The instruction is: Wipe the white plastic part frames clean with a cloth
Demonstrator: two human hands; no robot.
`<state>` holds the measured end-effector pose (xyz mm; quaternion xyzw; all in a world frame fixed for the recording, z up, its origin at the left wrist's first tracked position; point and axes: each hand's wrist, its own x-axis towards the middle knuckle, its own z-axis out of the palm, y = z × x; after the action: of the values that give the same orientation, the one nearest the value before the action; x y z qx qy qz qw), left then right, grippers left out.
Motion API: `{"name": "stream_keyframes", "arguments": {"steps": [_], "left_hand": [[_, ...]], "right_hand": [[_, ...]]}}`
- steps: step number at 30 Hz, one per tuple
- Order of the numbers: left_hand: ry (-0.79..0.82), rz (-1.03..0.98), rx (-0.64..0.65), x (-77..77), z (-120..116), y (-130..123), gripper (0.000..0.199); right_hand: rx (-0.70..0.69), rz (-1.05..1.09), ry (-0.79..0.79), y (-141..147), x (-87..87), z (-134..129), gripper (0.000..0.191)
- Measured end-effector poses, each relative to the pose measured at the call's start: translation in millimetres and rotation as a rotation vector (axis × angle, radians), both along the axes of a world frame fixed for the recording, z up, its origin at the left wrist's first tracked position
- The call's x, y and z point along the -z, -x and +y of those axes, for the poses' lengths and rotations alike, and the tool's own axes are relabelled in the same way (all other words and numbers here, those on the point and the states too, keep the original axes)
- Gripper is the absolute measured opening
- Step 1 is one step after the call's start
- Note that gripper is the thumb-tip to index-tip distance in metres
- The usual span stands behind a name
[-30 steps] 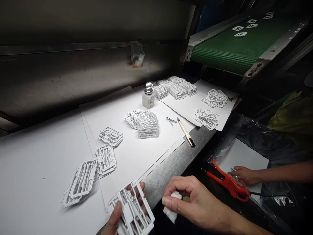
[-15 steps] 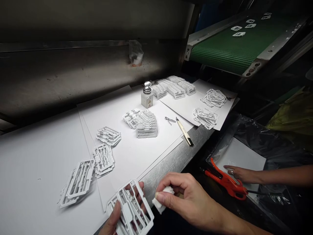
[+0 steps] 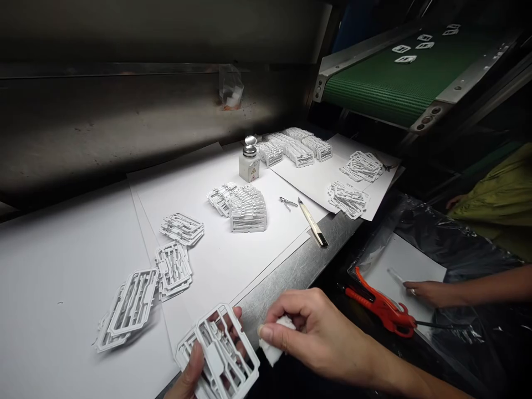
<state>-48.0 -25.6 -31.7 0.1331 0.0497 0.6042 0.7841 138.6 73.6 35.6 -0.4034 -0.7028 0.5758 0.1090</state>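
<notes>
Your right hand (image 3: 318,338) pinches a white wipe (image 3: 275,344) just beside the white plastic runner frame (image 3: 219,344) clamped in your left hand (image 3: 188,372), the hands slightly apart.

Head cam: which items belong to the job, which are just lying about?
In use: white plastic moulded frame in left hand; white cloth wad in right hand.
Lying about: square white bottle with silver top; pale-handled utility knife; small metal nippers.
</notes>
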Motion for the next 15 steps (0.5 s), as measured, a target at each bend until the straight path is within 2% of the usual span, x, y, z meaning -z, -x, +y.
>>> {"name": "stream_keyframes", "arguments": {"steps": [2, 5, 9, 11, 13, 15], "left_hand": [[0.050, 0.013, 0.007, 1.7, -1.1, 0.6, 0.060], [0.198, 0.096, -0.015, 4.1, -5.5, -2.4, 0.053], [0.368, 0.107, -0.123, 4.5, -9.8, -8.2, 0.042], [0.392, 0.070, -0.119, 1.2, -9.8, -9.2, 0.043], [0.369, 0.067, -0.118, -3.9, -8.7, -9.2, 0.047], [0.338, 0.072, -0.113, -8.4, -7.0, -9.4, 0.047]], "right_hand": [[0.050, 0.020, 0.012, 1.0, -0.8, 2.2, 0.022], [0.075, 0.138, -0.026, 8.0, -1.5, 0.8, 0.014], [-0.001, 0.322, -0.247, 14.2, 1.6, -7.1, 0.018], [-0.098, 0.295, -0.317, 12.1, 2.8, -9.6, 0.017], [-0.178, 0.222, -0.303, 8.4, 2.4, -9.8, 0.014], [-0.179, 0.185, -0.282, 6.5, 1.1, -8.6, 0.014]]}}
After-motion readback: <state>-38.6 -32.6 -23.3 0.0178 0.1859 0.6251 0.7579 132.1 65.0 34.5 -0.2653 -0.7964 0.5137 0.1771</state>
